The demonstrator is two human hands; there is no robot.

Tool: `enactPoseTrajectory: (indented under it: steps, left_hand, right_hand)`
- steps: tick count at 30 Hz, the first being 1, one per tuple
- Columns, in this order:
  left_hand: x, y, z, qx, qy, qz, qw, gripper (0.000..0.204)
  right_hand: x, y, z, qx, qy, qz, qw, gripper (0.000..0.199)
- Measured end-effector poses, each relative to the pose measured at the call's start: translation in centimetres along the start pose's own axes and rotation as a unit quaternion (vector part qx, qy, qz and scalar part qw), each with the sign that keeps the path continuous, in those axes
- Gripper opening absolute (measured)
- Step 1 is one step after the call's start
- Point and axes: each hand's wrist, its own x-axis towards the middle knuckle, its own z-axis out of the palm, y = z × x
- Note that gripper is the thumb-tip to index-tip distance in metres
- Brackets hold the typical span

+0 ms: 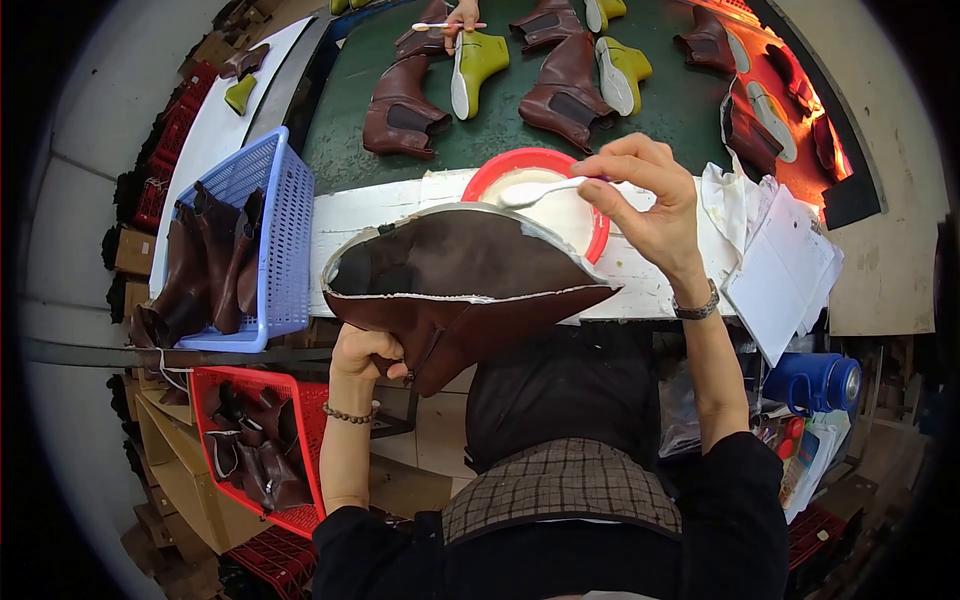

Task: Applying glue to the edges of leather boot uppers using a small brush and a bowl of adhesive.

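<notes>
My left hand [368, 352] is closed around the underside of a brown leather boot upper [470, 335]. The upper's wide bottom opening faces up, with a pale, whitish band along its edge and a dark lining inside. Between the thumb and fingers of my right hand [645, 200] is a slim white brush [535, 192], shaped like a toothbrush. Its head, coated white, is over a red-rimmed bowl [515, 160] of creamy white liquid, just beyond the upper. Whether the brush touches the liquid I cannot tell. The upper hides the bowl's near side.
Brown boots [400, 110] and yellow-green shoe lasts [478, 70] stand on the green surface [335, 140], where another person's hand [462, 15] holds a brush. Boot uppers fill a blue basket [285, 240] and a red crate [318, 440] at left. Papers [780, 265] and a blue bottle [815, 382] are right.
</notes>
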Motion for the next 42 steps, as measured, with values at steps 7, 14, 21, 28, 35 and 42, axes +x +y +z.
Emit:
enactPoseTrajectory:
  steps: [7,14,21,28,35,42]
  left_hand:
    - [-0.3,0.4,1.4,-0.022,0.026,-0.02,0.999,0.049]
    - [0.6,0.2,3.2,0.009,-0.049,-0.089,0.995,0.057]
    - [1.9,-0.6,5.6,-0.008,0.012,-0.192,0.981,0.06]
    - [2.3,-2.9,5.1,0.006,-0.005,-0.254,0.967,0.063]
    - [-2.1,-1.0,2.4,-0.099,0.045,-0.054,0.993,0.068]
    - [-1.0,-1.0,-3.6,-0.183,0.222,0.075,0.955,0.076]
  right_hand:
    - [-1.1,0.4,-0.6,-0.035,-0.03,-0.003,0.999,0.011]
    - [2.0,-0.3,-0.8,-0.028,-0.108,-0.066,0.992,0.011]
    - [4.0,-0.5,0.0,-0.023,-0.169,-0.134,0.976,0.012]
    - [4.9,-0.7,3.5,0.001,-0.202,-0.198,0.959,0.018]
    - [4.7,3.6,1.9,0.033,-0.041,-0.063,0.997,0.009]
    - [-6.3,12.3,-1.1,-0.037,0.069,0.171,0.982,0.024]
